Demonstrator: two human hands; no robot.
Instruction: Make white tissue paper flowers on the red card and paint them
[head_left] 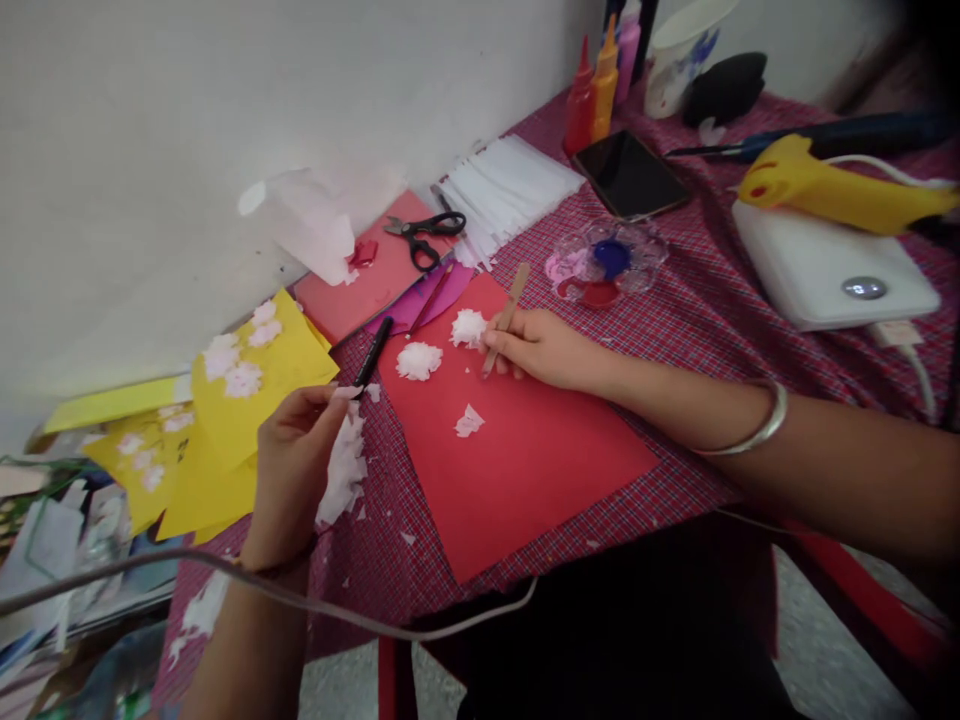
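Observation:
My right hand (546, 348) is closed around a flat wooden craft stick (516, 292), its lower tip pointing down at the red paper sheet (525, 470). On that sheet lie two white fluffy paper flowers (418, 361) and a small pale paper piece (469, 421). The fingers of my right hand are beside the upper flower. My left hand (296, 440) pinches a small pale paper scrap (348, 393) left of the sheet, close to a black marker (375, 352). Torn white paper pieces (345, 470) lie beneath and beside it.
Yellow papers with pale flowers (262, 390) lie left. Behind are scissors (426, 235), white strips (510, 185), a phone (630, 173), paint bottles (580, 105) and a paint palette (609, 262). A yellow glue gun (832, 190) rests on a white box (825, 270). A cable (322, 603) crosses the foreground.

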